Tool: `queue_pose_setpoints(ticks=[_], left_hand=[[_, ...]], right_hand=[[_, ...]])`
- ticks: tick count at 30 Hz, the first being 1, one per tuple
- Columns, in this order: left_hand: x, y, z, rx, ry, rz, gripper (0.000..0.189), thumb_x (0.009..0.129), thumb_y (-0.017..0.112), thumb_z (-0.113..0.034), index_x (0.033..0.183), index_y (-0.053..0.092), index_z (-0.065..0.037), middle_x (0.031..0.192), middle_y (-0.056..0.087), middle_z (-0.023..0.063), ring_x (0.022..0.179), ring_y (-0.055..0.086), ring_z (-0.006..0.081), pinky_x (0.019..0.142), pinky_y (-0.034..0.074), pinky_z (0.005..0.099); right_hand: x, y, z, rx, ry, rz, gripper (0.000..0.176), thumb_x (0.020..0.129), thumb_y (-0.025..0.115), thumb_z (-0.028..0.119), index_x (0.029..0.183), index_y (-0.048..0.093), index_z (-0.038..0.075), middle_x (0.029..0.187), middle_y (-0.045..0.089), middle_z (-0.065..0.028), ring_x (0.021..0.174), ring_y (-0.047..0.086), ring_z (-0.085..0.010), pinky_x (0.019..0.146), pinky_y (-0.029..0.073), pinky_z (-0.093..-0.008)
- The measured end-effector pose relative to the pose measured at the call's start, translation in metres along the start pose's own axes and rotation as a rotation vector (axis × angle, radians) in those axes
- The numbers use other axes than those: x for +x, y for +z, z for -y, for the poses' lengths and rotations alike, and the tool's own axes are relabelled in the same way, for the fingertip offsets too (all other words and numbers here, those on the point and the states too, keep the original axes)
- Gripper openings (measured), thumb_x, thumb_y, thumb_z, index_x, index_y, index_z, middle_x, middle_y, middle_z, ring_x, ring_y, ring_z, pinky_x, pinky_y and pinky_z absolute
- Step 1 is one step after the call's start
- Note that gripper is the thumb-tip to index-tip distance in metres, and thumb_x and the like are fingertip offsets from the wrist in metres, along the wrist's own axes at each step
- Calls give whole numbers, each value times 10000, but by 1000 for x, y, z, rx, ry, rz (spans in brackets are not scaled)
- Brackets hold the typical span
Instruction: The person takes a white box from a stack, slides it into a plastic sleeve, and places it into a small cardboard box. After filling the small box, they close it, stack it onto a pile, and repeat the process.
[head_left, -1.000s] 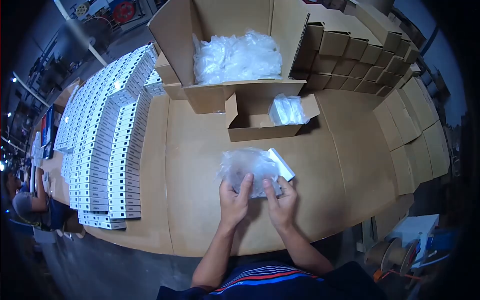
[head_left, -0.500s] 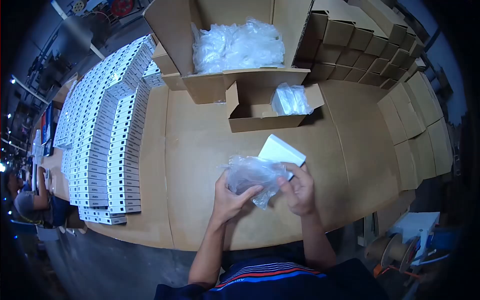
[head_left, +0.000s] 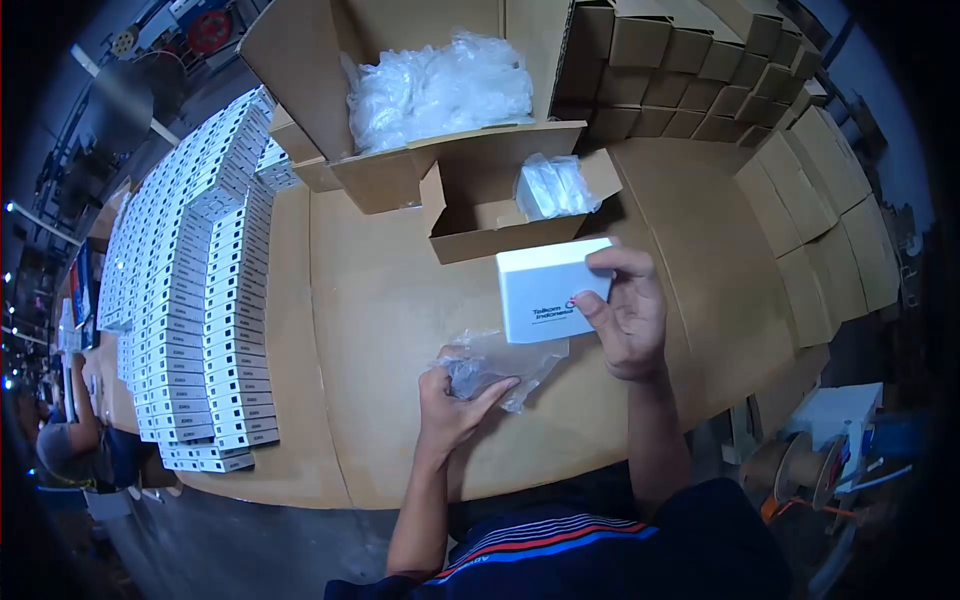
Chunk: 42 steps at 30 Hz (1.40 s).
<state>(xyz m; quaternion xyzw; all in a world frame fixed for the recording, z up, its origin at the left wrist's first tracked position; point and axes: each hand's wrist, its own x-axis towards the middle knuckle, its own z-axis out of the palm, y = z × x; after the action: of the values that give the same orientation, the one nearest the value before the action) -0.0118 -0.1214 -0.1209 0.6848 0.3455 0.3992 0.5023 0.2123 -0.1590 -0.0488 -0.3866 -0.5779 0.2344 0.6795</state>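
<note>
My right hand [head_left: 630, 315] pinches a white box [head_left: 545, 290] by its right side, thumb on the printed face and fingers at the top edge. The box is tilted up, showing the words "Telkom Indonesia". Just below it, my left hand [head_left: 450, 405] is closed on a clear plastic bag [head_left: 510, 365], which looks crumpled and spreads toward the box's lower edge. Beyond the white box stands an open brown carton [head_left: 480, 243], with several plastic-wrapped boxes [head_left: 555, 190] in its right end.
A large carton [head_left: 375, 185] full of clear plastic bags [head_left: 440, 90] stands at the back. Stacked white boxes [head_left: 190, 290] line the left side. Brown cartons [head_left: 690, 70] are piled at back right, more cartons [head_left: 820, 230] at right. Another person [head_left: 75, 430] is at far left.
My right hand has picked up the white box from the table and raised it upright above the bag. The plastic bag is now in my left hand alone, slightly lower.
</note>
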Motion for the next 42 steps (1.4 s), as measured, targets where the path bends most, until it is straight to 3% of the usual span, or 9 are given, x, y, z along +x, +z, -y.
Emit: queue_pose_setpoints(ticks=[7,11,15,19,26,31,35,39,42], left_hand=[[3,2,6,-23,-65,-5,444,737,915,-60,1083,650,28,941,755,111,880,736,166,757,588,311],[5,4,4,-64,-154,17,566,760,896,-50,1240,610,40,1022,742,115,950,716,176,855,576,325],[4,6,-6,-267,-266,-53,573,761,899,-36,1220,570,61,1152,682,135,1041,684,206,920,557,329],[9,6,-3,-340,-223,-98,613,759,901,-29,1241,525,23,1170,663,139,1083,667,203,951,544,343],[9,9,9,-572,-251,-90,540,840,847,-82,1243,497,-1,1172,660,123,1080,661,185,946,544,327],[6,16,25,-940,-379,-194,308,1056,600,-188,1295,456,-58,1176,641,98,1062,660,159,905,581,346],[7,19,24,-902,-326,-294,342,1058,602,-236,1305,428,-75,1173,638,98,1052,658,168,888,580,344],[12,20,18,-791,-256,-350,297,1074,574,-252,1276,440,-82,1183,613,85,1088,625,155,922,541,344],[13,14,25,-809,-233,-319,252,1101,498,-230,1300,465,-80,1225,603,71,1118,618,169,961,523,351]], right_hand=[[30,-5,0,-20,62,369,167,825,606,-77,924,697,22,929,558,-97,864,536,-212,767,436,-327],[34,6,-11,-16,139,482,200,877,578,-9,1017,719,11,946,567,-110,894,549,-225,788,438,-343],[25,18,-16,-6,284,419,462,936,481,239,1226,697,-49,1106,603,-188,1075,574,-289,975,433,-378],[11,14,-27,66,357,342,558,968,411,285,1313,635,-92,1191,616,-199,1148,576,-276,1039,417,-374],[-3,8,-31,30,497,282,529,1001,362,238,1320,633,-86,1237,647,-209,1172,601,-277,1063,428,-368],[-13,9,-27,49,441,266,392,1006,534,89,1374,595,-30,1211,676,-172,1162,627,-207,1017,493,-341],[-41,19,-35,284,635,-159,261,933,692,-26,1187,635,-29,1088,688,-144,1074,655,-171,944,533,-303],[-71,27,-53,276,678,-148,167,956,690,-37,1112,635,-53,1034,694,-44,935,667,-105,862,545,-240],[-68,27,-49,181,721,-120,105,960,680,-42,1061,650,-47,1101,690,-84,1004,658,-117,894,536,-247]])
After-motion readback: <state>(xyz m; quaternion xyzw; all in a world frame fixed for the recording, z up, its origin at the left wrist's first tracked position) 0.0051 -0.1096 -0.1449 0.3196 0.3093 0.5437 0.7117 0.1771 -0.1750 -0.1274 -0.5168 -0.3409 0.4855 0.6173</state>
